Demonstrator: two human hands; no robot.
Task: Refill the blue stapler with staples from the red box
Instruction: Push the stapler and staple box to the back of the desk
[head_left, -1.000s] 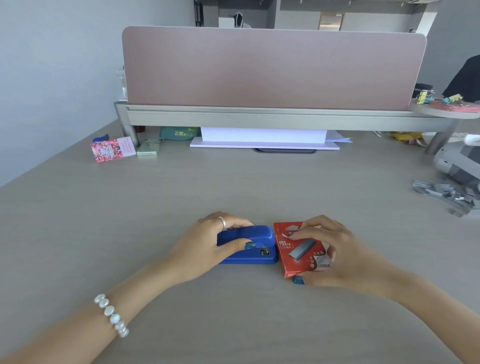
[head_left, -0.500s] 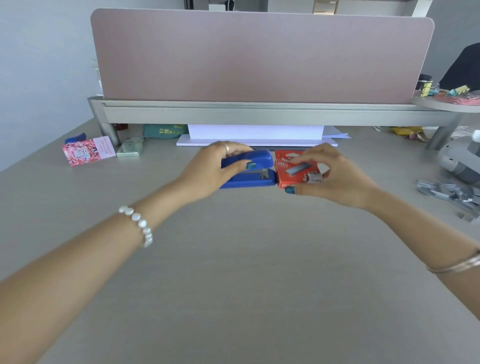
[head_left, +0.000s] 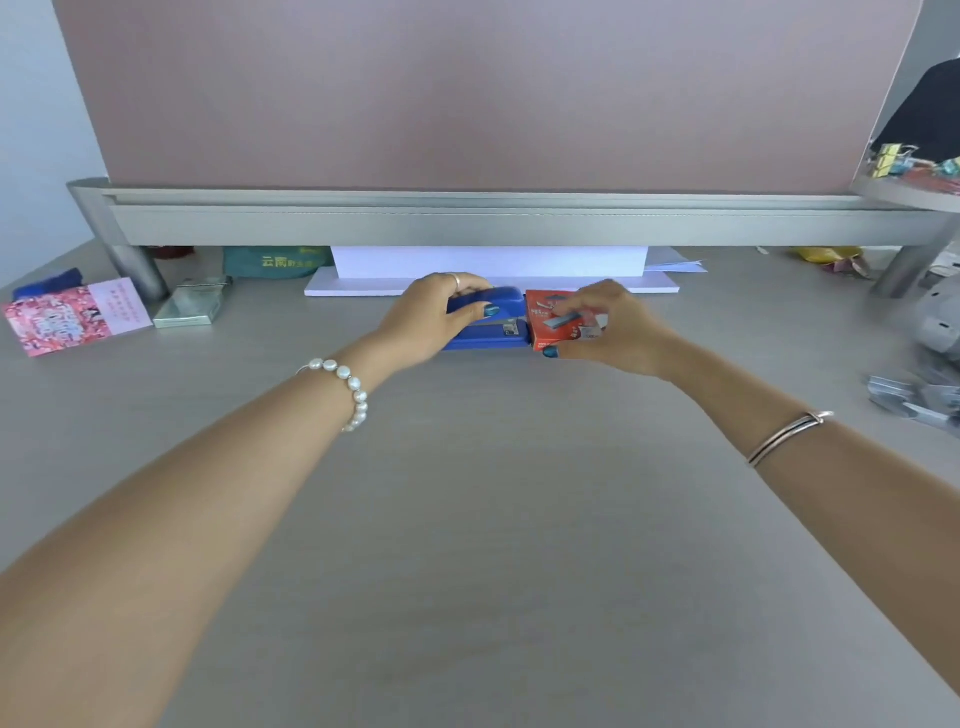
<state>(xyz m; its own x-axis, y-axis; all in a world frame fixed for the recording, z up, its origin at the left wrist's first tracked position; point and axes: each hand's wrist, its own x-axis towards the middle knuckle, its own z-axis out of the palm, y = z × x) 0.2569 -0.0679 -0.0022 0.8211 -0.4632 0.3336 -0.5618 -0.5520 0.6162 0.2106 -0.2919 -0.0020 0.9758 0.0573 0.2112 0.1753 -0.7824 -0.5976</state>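
Note:
The blue stapler (head_left: 493, 325) lies on the grey desk, far out in front of me near the white paper stack. My left hand (head_left: 426, 317) is wrapped over its left end, thumb on the front face. Touching the stapler's right end sits the red staple box (head_left: 553, 322), with a picture of staples on its lid. My right hand (head_left: 613, 330) grips the box from the right, fingers over the top and thumb at the lower front corner. Both arms are stretched out.
A pink partition on a grey rail (head_left: 467, 218) stands just behind the hands. Under it lie a white paper stack (head_left: 488, 270), a green packet (head_left: 275, 261), a silver box (head_left: 189, 309) and a pink card (head_left: 72, 317). Loose metal clips (head_left: 914, 397) lie at the right.
Both hands have pushed the stapler and the red box together away from me, from mid-desk to the back near the paper stack. The camera has leaned forward.

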